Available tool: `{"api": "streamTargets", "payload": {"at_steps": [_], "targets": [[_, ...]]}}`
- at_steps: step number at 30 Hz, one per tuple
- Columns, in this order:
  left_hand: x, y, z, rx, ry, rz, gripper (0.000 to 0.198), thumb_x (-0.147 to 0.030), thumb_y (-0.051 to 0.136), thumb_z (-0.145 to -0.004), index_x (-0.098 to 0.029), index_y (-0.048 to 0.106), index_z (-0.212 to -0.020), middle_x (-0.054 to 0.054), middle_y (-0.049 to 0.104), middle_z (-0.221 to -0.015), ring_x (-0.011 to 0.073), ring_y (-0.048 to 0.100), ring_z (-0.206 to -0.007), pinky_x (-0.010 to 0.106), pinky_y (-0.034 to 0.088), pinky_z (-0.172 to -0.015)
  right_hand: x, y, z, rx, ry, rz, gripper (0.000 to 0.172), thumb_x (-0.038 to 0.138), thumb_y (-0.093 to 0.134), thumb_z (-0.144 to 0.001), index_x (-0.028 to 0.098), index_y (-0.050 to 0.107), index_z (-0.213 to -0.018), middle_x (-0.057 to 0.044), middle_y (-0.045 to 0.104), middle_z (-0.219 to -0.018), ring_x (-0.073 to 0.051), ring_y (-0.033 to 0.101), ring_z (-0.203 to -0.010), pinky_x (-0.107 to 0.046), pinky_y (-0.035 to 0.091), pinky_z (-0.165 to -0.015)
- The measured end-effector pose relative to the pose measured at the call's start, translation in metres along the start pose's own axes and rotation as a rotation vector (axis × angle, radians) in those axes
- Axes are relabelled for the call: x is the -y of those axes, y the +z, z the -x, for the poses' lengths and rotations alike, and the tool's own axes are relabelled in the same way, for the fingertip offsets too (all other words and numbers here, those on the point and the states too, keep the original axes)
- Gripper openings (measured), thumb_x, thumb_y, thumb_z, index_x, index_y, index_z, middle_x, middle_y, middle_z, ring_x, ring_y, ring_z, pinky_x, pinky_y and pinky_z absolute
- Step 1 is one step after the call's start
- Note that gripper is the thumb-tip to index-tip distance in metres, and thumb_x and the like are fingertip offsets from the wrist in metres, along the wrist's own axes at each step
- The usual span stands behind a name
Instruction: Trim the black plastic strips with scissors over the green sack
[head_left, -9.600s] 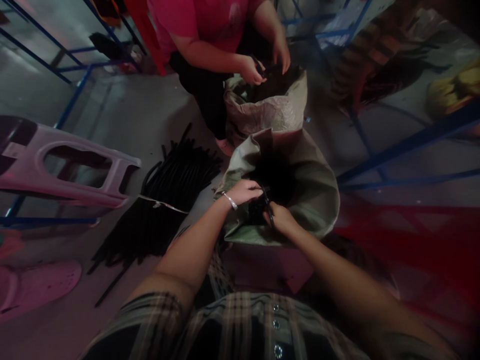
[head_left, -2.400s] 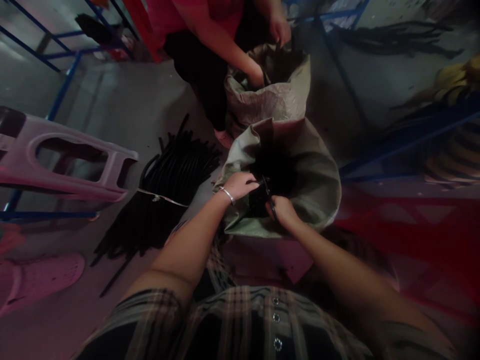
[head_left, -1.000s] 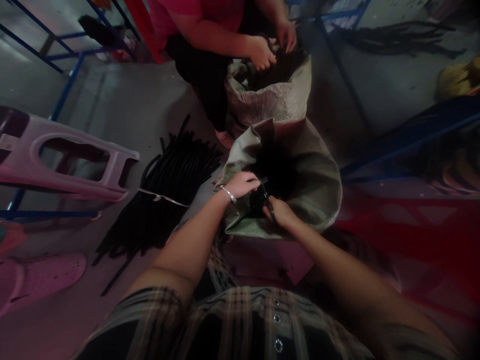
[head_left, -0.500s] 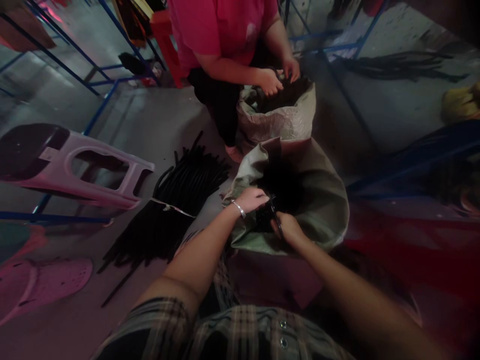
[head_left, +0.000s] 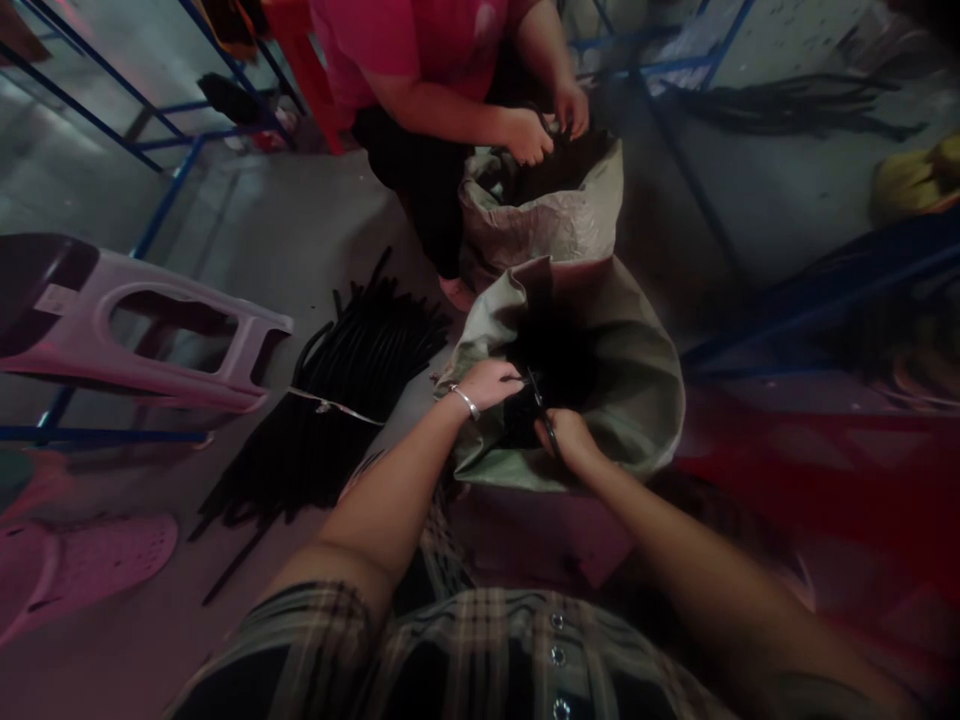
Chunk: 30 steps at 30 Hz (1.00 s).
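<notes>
My left hand (head_left: 487, 384) grips a small bunch of black rubber strips (head_left: 517, 415) at the mouth of a green woven sack (head_left: 630, 400). My right hand (head_left: 567, 438) holds a pair of dark scissors (head_left: 543, 420) against that bunch, with the blades partly hidden by my fingers. The sack is heaped with more black material, too dark to make out singly. Beyond it, a co-worker in a pink shirt (head_left: 420, 50) has both hands in a paler woven sack (head_left: 544, 215).
A cut pile of black strips (head_left: 337, 400), tied with a thin band, lies on the concrete floor to my left. A pink plastic stool (head_left: 142, 320) lies on its side beyond it, with pink clogs (head_left: 82, 565) nearby. Blue metal rack frames (head_left: 817, 300) stand around.
The view has shifted slightly. My hands stay at the sack mouth with the same hold, and the co-worker's hands stay at the far sack.
</notes>
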<state>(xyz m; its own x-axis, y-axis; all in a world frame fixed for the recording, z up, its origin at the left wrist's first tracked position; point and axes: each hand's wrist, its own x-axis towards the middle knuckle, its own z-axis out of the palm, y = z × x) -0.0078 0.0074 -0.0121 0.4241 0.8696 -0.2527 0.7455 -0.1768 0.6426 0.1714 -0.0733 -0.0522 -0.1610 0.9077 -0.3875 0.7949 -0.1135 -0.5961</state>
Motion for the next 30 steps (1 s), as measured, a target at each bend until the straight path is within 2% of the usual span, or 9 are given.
{"api": "streamTargets", "payload": {"at_steps": [7,13,17,26,30], "targets": [[0.003,0.0,0.0,-0.023,-0.005,0.043,0.025,-0.032,0.053,-0.076,-0.015,0.071,-0.084,0.002,0.067,-0.075,0.013,0.057,-0.07,0.022,0.041,-0.064,-0.004,0.002,-0.003,-0.01,0.018,-0.073,0.024,0.03,0.047,-0.081,0.015,0.057,-0.066,-0.002,0.056,-0.059,-0.01,0.046,-0.051,-0.021,0.028,-0.049],[-0.004,-0.001,0.002,-0.001,-0.154,0.342,0.025,-0.033,0.052,-0.076,-0.014,0.067,-0.085,0.002,0.065,-0.068,0.0097,0.052,-0.053,0.021,0.041,-0.052,-0.001,0.002,-0.004,0.064,-0.039,-0.076,0.018,0.027,0.045,-0.084,0.016,0.058,-0.081,-0.005,0.063,-0.076,-0.013,0.052,-0.064,-0.021,0.033,-0.056],[-0.008,0.001,0.003,0.014,-0.161,0.405,0.02,-0.031,0.055,-0.075,-0.014,0.064,-0.08,0.001,0.063,-0.065,0.008,0.051,-0.05,0.019,0.039,-0.048,0.005,-0.002,0.001,0.11,-0.092,-0.092,0.016,0.028,0.047,-0.084,0.016,0.057,-0.088,-0.006,0.064,-0.083,-0.013,0.053,-0.07,-0.021,0.034,-0.06],[-0.008,0.004,0.003,0.098,-0.097,0.322,0.022,-0.032,0.057,-0.074,-0.012,0.065,-0.081,-0.001,0.059,-0.059,0.0089,0.05,-0.049,0.02,0.038,-0.049,0.011,-0.01,0.006,0.115,-0.065,-0.052,0.014,0.028,0.048,-0.081,0.016,0.056,-0.085,-0.005,0.062,-0.076,-0.012,0.051,-0.062,-0.022,0.032,-0.056],[-0.007,0.002,0.002,0.012,-0.024,0.127,0.029,-0.039,0.055,-0.078,-0.013,0.069,-0.081,0.002,0.063,-0.065,0.0121,0.055,-0.06,0.023,0.04,-0.058,0.01,-0.01,0.005,0.054,-0.048,-0.01,0.017,0.03,0.047,-0.081,0.016,0.056,-0.078,-0.004,0.06,-0.069,-0.012,0.048,-0.058,-0.022,0.03,-0.054]]}}
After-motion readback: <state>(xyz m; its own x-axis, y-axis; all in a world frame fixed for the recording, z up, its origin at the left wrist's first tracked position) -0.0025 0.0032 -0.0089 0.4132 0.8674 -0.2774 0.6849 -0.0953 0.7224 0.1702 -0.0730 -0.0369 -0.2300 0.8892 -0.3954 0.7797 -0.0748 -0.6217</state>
